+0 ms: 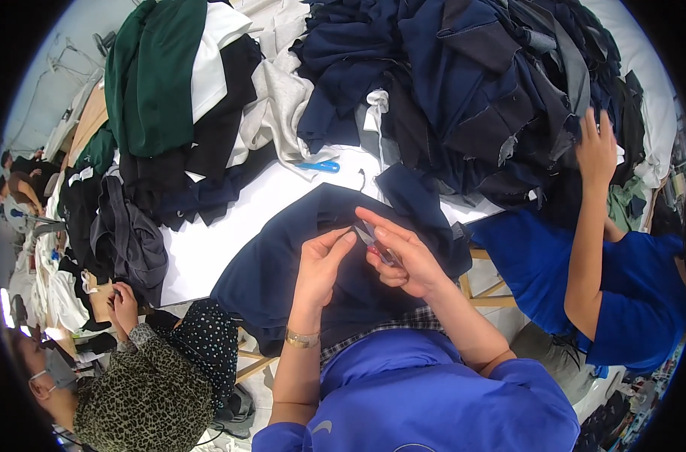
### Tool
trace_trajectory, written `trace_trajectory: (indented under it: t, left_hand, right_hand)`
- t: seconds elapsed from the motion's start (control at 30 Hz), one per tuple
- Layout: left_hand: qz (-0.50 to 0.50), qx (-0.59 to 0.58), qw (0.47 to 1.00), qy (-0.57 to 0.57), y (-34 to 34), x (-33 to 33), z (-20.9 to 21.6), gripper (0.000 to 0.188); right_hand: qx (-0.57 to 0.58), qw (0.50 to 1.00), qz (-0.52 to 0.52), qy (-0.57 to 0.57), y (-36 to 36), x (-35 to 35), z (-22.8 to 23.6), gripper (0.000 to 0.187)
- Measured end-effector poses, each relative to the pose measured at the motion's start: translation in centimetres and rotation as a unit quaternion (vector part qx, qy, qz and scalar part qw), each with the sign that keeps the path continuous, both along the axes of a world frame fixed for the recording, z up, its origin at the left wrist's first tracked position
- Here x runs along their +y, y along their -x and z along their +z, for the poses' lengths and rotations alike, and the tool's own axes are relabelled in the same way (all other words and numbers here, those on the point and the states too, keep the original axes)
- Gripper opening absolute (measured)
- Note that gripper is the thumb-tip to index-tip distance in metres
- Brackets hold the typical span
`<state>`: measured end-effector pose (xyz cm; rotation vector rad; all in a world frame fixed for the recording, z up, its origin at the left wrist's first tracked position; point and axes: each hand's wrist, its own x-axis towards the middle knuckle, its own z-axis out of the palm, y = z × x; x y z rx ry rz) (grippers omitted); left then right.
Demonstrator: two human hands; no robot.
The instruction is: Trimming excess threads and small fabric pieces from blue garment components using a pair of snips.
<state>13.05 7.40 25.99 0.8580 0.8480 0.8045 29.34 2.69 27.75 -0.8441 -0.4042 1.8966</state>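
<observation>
A dark navy piece of cloth (271, 252) lies spread across my lap and over the white table's front edge. Above it my left hand (320, 264) is closed in a pinch, thumb against forefinger, at what looks like a small edge of the dark cloth; the exact bit is too small to make out. My right hand (405, 260) is wrapped round small thread snips (374, 249) with some red on them. Their metal tip points toward my left fingertips, close to them. The right forefinger stretches out past the snips.
Heaped navy and dark cloth pieces (479, 98) cover the table's far right. Green (154, 83), black and pale grey garments (275, 113) lie at the far left. A blue-handled tool (320, 166) rests on the white table (200, 252). People sit close on both sides; one reaches into the heap.
</observation>
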Motion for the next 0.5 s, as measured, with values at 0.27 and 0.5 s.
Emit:
trace_trajectory:
  t: [0.27,0.5]
  left_hand:
    - [-0.012,0.012,1.000,-0.012,-0.08,0.08,-0.01,0.024]
    - [-0.002,0.017,0.999,-0.034,-0.26,-0.05,-0.12,0.022]
  right_hand:
    - [0.026,0.999,-0.019,0.007,0.00,-0.01,-0.58,0.041]
    - [-0.012,0.999,-0.031,-0.011,-0.11,-0.18,-0.41,0.041]
